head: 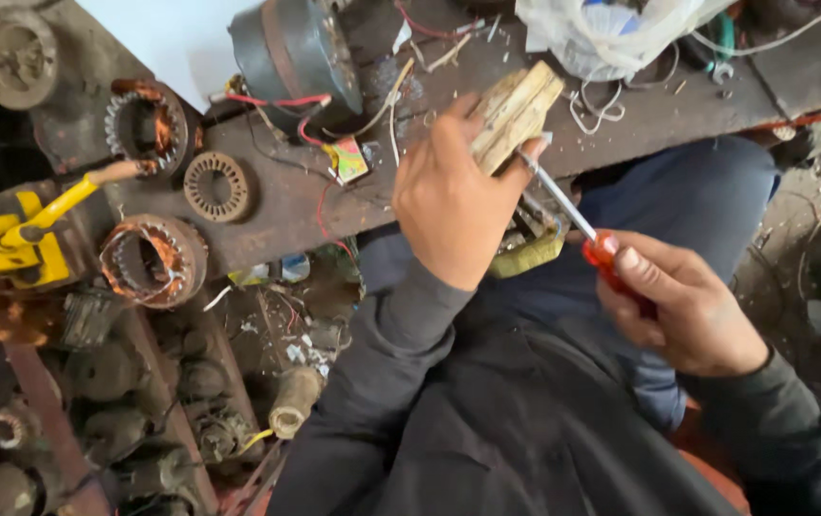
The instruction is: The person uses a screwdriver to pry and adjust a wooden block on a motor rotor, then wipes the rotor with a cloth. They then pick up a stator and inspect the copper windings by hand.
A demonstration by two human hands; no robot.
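Cluttered desk (267, 205) lying behind; left hand (449, 201) is gripping wooden block (516, 113) over winding (525, 250) on lap, right hand (683, 311) is closing round red screwdriver (583, 225); tip probably needs keeping steady.

One camera is riding on the person's head, looking steeply down — sitting close over the hands (563, 248), taking in the tabletop (621, 115) edge ahead and the cluttered floor (238, 382) left.
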